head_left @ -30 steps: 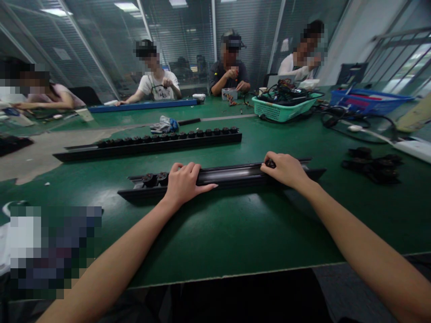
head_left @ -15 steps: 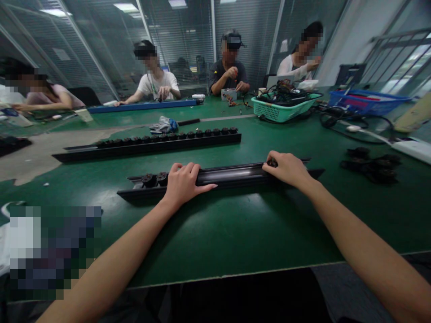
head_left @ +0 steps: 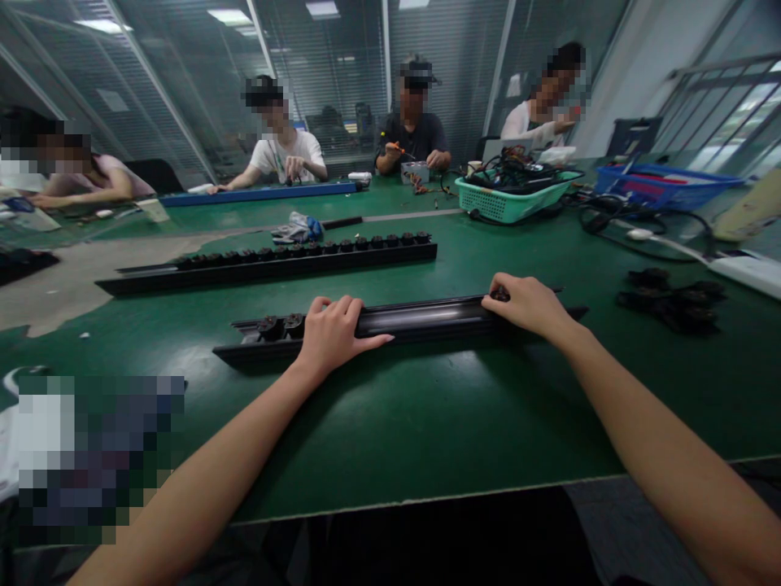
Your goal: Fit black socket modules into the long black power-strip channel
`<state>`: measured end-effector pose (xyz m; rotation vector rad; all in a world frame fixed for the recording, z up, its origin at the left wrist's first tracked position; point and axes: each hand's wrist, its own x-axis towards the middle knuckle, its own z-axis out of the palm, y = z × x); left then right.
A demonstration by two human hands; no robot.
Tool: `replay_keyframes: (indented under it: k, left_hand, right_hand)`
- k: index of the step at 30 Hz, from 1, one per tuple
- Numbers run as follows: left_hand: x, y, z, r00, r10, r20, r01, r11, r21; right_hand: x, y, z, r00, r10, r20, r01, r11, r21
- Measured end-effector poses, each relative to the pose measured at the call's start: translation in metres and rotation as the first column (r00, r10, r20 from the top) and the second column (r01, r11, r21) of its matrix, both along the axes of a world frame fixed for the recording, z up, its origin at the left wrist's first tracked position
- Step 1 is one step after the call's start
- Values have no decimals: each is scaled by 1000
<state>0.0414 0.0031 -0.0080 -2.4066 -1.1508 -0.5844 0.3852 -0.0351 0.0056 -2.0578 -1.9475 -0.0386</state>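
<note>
In front of me lies a long black channel rail (head_left: 421,317). Two round black parts (head_left: 281,325) sit in its left end. My left hand (head_left: 331,334) grips the rail just right of them, its fingers over the far edge and the thumb stretched along the near side. Toward the rail's right end, my right hand (head_left: 525,305) is closed in a pinch on a small round black part (head_left: 501,294), in or right over the channel. The hand hides much of that part. Several loose black parts (head_left: 671,301) are heaped on the table to the right.
Farther back lies a second black rail (head_left: 274,267) holding a row of round parts. Behind it are a glove (head_left: 298,228), a green basket (head_left: 512,199) of cables and a blue basket (head_left: 665,189). Several people sit opposite; one holds an orange-handled tool (head_left: 399,148).
My right hand has shifted slightly to the right along the rail with the round part. My left hand stays put. A person opposite has lowered a hand holding an orange-handled tool.
</note>
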Motion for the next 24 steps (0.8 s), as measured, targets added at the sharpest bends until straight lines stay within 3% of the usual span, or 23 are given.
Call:
replay_keyframes:
  k: [24]
  left_hand:
    - [0,0,0,1000,15,-22,-15,1000,10]
  right_hand:
    - [15,2,-3,999,-32,33,33,999,-26]
